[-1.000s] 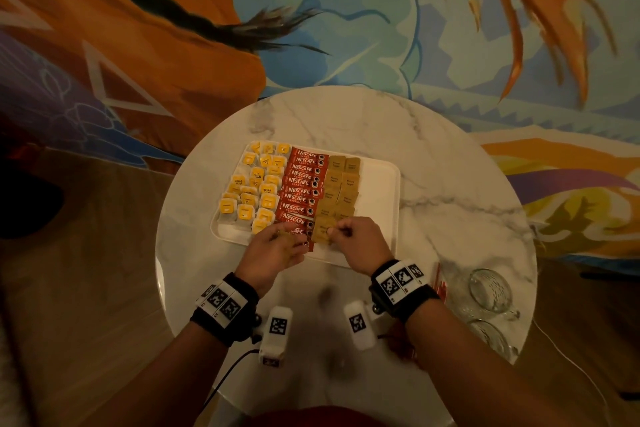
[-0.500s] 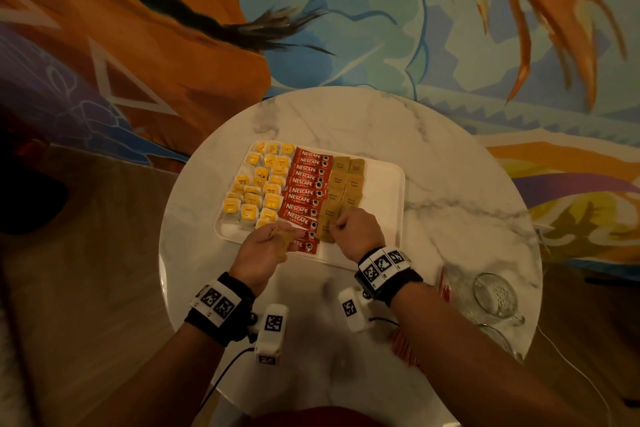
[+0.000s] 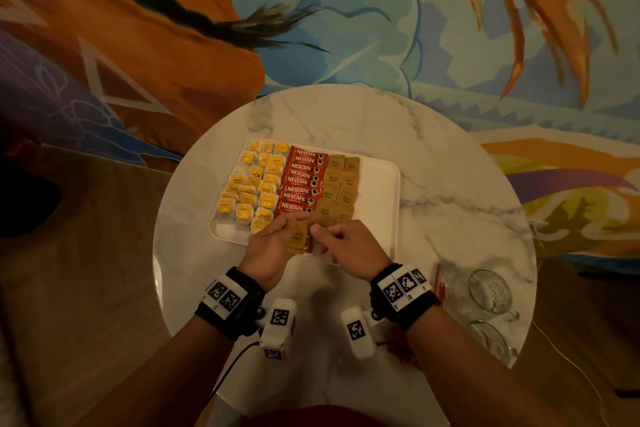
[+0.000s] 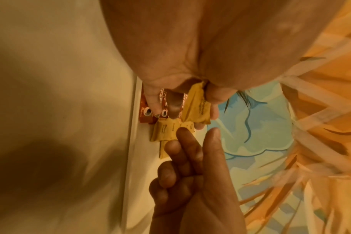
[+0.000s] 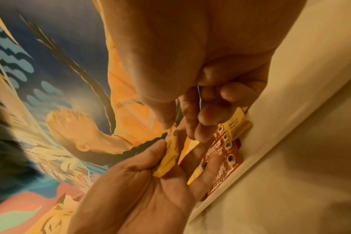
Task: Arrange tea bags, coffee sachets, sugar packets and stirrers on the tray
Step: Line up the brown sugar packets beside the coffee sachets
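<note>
Head view: white rectangular tray [image 3: 381, 204] on a round marble table [image 3: 450, 191]. Taking the tray as landmark. Its left end holds tea bags [image 3: 254, 189] with yellow tags, laid in rough rows; a few tags read "RELAX" and "TEA", the rest too small to read. Middle of the tray: a column of red coffee sachets [image 3: 300, 182], overlapping, each printed "NESCAFE CLASSIC". Just right of these: two columns of brown sugar packets [image 3: 341, 184], print reads "Brown Sugar". Right end of the tray bare.

Left hand [image 3: 273, 246] over the tray's near edge, thumb and fingers pinching one brown sugar packet [image 3: 297, 236]; left wrist view shows that packet [image 4: 196, 107] clamped between thumb and fingers, hanging above the sachets. Right hand [image 3: 349, 246] just beside it, also over the near edge; right wrist view shows its fingertips [image 5: 192, 125] closed on the top corner of the same packet [image 5: 169, 155], remaining fingers curled.

Off the tray, to its right on the table: two clear glass mugs [image 3: 490, 291] and red stirrers [image 3: 439, 284], partly hidden by the right wrist.
</note>
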Demonstrator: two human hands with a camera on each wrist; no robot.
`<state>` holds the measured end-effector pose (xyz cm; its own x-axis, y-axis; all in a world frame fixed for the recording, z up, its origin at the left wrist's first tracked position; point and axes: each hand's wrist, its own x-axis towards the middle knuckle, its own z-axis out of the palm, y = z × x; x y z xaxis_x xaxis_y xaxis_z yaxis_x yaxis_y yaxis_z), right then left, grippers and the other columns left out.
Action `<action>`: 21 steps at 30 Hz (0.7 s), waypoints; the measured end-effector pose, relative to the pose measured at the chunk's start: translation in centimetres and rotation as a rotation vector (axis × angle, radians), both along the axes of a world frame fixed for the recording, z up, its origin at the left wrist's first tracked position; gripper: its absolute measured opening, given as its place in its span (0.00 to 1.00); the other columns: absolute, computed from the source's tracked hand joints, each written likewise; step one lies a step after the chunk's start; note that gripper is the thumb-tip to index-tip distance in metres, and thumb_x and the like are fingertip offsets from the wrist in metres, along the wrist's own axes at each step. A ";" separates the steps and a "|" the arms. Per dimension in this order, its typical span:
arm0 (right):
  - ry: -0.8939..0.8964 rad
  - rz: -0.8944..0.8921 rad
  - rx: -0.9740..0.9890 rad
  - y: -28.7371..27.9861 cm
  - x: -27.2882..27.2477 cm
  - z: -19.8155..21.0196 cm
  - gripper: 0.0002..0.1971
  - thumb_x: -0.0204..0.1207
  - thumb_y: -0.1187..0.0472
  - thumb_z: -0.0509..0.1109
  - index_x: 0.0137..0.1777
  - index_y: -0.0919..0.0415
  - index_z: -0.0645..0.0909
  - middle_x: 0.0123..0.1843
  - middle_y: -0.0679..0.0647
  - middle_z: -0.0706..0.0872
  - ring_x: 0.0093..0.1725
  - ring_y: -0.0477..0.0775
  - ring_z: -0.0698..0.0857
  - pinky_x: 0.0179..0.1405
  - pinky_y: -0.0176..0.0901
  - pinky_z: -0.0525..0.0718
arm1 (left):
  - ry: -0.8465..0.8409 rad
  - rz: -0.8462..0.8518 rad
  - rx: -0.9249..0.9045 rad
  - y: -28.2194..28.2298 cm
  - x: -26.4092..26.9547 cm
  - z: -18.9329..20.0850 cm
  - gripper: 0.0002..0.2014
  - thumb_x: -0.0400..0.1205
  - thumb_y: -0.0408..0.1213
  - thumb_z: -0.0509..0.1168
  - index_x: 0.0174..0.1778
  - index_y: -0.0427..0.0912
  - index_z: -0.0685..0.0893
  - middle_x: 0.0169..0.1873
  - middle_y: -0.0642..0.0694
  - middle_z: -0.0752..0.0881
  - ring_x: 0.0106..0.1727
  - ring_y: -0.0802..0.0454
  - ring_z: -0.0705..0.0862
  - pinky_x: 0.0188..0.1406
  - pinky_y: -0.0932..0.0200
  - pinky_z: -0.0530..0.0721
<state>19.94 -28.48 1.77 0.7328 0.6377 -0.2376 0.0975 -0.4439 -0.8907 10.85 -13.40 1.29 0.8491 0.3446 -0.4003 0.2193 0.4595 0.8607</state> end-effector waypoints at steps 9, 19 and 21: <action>0.008 0.049 0.081 -0.5 -0.7 0.0 0.10 0.81 0.59 0.73 0.38 0.51 0.89 0.30 0.36 0.86 0.31 0.35 0.82 0.38 0.30 0.76 | -0.004 -0.075 0.092 -1.1 0.1 0.7 0.14 0.90 0.27 0.55 0.63 0.41 0.85 0.59 0.45 0.91 0.61 0.49 0.89 0.58 0.53 0.87; -0.070 -0.011 0.026 -2.1 -0.5 -0.8 0.06 0.78 0.54 0.75 0.41 0.52 0.90 0.38 0.45 0.90 0.42 0.45 0.88 0.50 0.46 0.87 | 0.052 -0.126 0.556 -0.7 -0.2 0.4 0.06 0.82 0.25 0.70 0.54 0.36 0.85 0.45 0.45 0.91 0.38 0.67 0.87 0.36 0.71 0.82; -0.091 -0.010 -0.065 -2.7 0.0 -0.8 0.07 0.77 0.54 0.74 0.40 0.53 0.90 0.39 0.46 0.91 0.42 0.45 0.88 0.50 0.46 0.87 | 0.046 -0.185 0.652 -0.3 -0.1 0.0 0.07 0.81 0.26 0.71 0.53 0.38 0.85 0.45 0.46 0.91 0.41 0.62 0.89 0.42 0.65 0.86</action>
